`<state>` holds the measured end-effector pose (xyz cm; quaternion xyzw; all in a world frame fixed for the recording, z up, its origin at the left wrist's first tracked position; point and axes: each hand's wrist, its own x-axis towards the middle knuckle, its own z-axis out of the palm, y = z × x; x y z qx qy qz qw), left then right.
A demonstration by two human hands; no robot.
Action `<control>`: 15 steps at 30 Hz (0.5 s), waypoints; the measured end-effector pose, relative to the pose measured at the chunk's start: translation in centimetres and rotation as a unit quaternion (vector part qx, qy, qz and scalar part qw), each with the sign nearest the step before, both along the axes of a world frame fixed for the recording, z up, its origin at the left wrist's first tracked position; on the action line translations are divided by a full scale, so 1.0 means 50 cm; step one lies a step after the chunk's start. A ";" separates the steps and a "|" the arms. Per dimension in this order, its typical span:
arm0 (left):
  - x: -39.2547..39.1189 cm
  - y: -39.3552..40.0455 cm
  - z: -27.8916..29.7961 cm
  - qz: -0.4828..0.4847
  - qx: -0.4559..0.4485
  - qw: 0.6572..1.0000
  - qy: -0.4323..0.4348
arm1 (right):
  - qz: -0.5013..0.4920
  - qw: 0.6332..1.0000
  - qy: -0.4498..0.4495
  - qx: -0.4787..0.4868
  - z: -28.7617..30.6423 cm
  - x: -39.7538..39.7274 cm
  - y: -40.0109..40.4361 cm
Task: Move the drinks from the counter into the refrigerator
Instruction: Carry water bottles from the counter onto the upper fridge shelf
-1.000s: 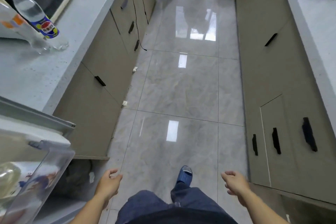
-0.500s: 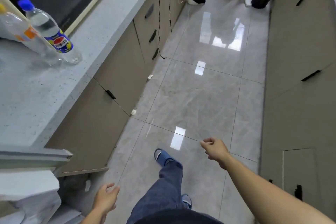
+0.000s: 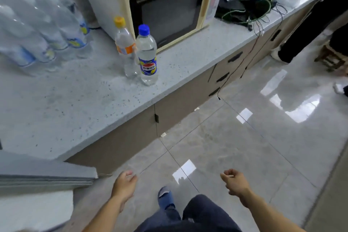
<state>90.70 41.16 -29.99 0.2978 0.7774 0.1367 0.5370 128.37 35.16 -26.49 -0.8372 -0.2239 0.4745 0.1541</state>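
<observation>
On the speckled grey counter (image 3: 79, 111) stand two clear drink bottles side by side: one with a blue cap and a blue label (image 3: 147, 55), and behind it one with an orange cap and an orange label (image 3: 124, 43). Several more clear bottles (image 3: 43, 30) are grouped at the far left, blurred. My left hand (image 3: 124, 184) hangs low over the floor with loosely curled fingers and holds nothing. My right hand (image 3: 234, 181) is also low, fingers loosely curled, empty. Both are well below and in front of the bottles. The top of the refrigerator (image 3: 43, 173) shows at the lower left.
A cream microwave (image 3: 165, 5) stands on the counter behind the two bottles. Black gear and tangled cables (image 3: 246, 8) lie to its right, one cable hanging down the drawers. Another person's dark-trousered leg (image 3: 308, 24) and a wooden stool (image 3: 333, 58) are at the far right on the tiled floor.
The view has swung left and towards the counter, bringing the microwave and the bottle group into sight. My right hand has dropped back down beside my left.
</observation>
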 end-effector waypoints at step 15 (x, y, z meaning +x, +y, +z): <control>0.046 0.139 0.139 0.157 0.121 0.979 0.043 | 0.333 0.936 0.076 0.084 0.080 -0.141 0.463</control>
